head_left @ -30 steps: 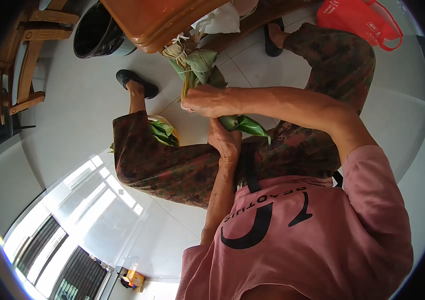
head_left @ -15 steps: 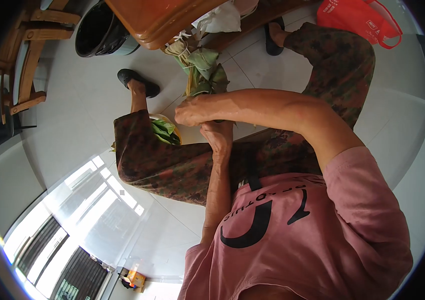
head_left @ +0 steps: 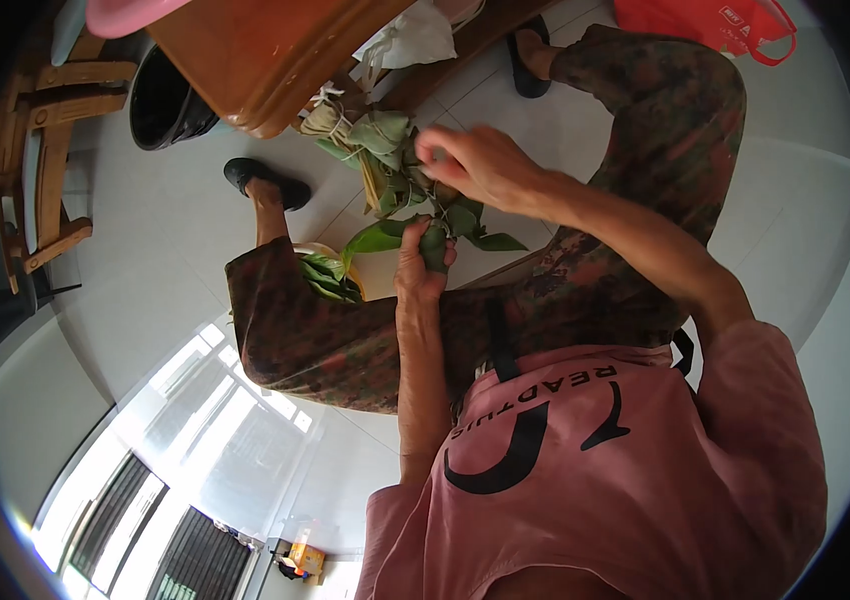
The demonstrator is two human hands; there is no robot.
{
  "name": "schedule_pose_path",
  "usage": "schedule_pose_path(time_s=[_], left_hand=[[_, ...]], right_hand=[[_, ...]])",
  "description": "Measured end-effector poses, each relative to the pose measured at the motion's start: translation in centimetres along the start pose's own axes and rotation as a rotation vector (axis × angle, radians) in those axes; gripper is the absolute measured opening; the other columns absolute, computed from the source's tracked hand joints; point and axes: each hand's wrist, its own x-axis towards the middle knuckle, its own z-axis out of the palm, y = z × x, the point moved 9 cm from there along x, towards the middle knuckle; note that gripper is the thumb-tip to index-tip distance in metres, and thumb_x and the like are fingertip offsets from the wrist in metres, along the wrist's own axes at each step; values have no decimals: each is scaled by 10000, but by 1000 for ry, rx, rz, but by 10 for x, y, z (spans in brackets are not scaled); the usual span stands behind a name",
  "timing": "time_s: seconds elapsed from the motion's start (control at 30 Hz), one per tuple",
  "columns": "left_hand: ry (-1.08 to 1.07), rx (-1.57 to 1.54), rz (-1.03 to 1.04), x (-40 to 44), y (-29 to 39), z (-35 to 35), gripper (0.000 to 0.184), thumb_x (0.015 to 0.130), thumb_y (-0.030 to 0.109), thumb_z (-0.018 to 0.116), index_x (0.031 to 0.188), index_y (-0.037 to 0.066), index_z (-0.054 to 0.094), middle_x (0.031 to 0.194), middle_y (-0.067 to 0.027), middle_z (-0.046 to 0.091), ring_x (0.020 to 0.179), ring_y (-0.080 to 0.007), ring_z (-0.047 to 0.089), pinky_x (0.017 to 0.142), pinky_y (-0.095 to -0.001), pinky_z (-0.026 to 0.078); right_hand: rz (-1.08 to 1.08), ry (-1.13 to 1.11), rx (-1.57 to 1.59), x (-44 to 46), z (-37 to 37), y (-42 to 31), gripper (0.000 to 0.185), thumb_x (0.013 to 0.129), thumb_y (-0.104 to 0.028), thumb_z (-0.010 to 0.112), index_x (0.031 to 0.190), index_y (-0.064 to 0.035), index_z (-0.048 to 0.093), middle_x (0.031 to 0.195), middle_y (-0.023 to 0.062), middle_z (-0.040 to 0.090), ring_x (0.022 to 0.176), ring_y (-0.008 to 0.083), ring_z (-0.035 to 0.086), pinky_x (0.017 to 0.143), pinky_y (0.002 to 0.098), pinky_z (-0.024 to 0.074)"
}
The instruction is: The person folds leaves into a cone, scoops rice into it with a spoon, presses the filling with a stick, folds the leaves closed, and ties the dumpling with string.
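My left hand (head_left: 423,262) is closed around a green leaf-wrapped rice dumpling (head_left: 433,247), with long leaf ends sticking out to both sides. Just above it hangs a bunch of tied leaf-wrapped dumplings (head_left: 381,135), strung with pale string from the edge of the wooden table. My right hand (head_left: 485,168) is raised beside this bunch, its fingers curled together and partly blurred. Whether string is between those fingers is too small to make out. A bowl of loose green leaves (head_left: 330,278) sits low by my left leg, partly hidden by it.
The wooden table (head_left: 245,60) juts in at the top, a pink basin (head_left: 135,12) on it. A black-lined bin (head_left: 167,100) stands left of it, near wooden chairs (head_left: 65,160). A white plastic bag (head_left: 410,40) and a red bag (head_left: 705,25) are at the top.
My right hand has lifted off my left and moved up and right. The held dumpling and its leaf ends now show. The view has shifted slightly.
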Motion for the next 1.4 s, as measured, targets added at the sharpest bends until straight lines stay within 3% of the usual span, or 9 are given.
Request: schedule_pose_path(time_s=[0.07,0.13,0.33,0.53,0.63,0.73,1.07,1.17,1.4], left_hand=[[-65,-82,-59,7,-10,4,185,768,228,616,884,102,545,751,-15,579,577,-158,529,447,-263,381],[-65,-87,-43,5,-9,11,183,771,239,607,886,114,541,755,-2,580,610,-142,534,462,-260,385],[-9,-115,-69,8,-14,8,170,785,253,586,888,127,538,799,-9,604,660,-124,543,503,-256,397],[-75,-152,-44,10,-16,15,168,784,243,582,886,118,537,809,-46,615,671,-151,547,514,-257,398],[-91,-141,-4,11,-15,16,168,779,235,584,883,112,535,811,-64,614,679,-170,543,519,-261,400],[-87,-138,10,9,-13,12,175,771,228,590,880,104,533,816,-74,613,685,-183,536,527,-268,402],[-131,-100,150,8,-5,7,204,774,233,577,872,59,532,812,-92,611,667,-172,519,564,-272,404],[-223,-111,163,11,-6,4,178,779,205,575,901,80,538,856,-65,606,756,-159,551,588,-273,418],[-161,-95,177,12,-7,-5,222,767,223,588,931,78,548,860,-45,609,755,-134,551,590,-263,410]], right_hand=[[-59,-25,-29,-31,20,24,183,764,-189,619,897,-100,530,527,71,536,490,254,557,505,363,437],[40,-115,-107,-49,38,31,215,743,-192,634,906,-101,528,548,66,554,536,271,573,526,370,439],[70,-147,-252,-56,48,31,272,726,-219,631,949,-76,568,647,98,613,660,305,602,610,417,439],[130,-62,-171,-53,46,50,164,733,-200,624,841,-79,598,610,84,612,557,264,601,516,371,446],[270,13,-20,-52,35,64,123,729,-171,618,795,-68,608,600,90,607,551,255,599,521,360,449],[207,60,36,-51,32,66,126,723,-151,623,816,-67,608,591,92,599,535,245,589,520,356,450],[179,-148,-88,-38,60,58,149,736,-134,597,861,-55,617,587,111,590,579,276,591,568,380,452],[216,-205,-64,-36,63,60,153,732,-133,594,861,-58,627,617,116,599,623,277,598,595,388,456],[188,-352,-58,-26,66,58,157,720,-130,603,862,-75,641,662,107,611,679,278,604,622,392,464]])
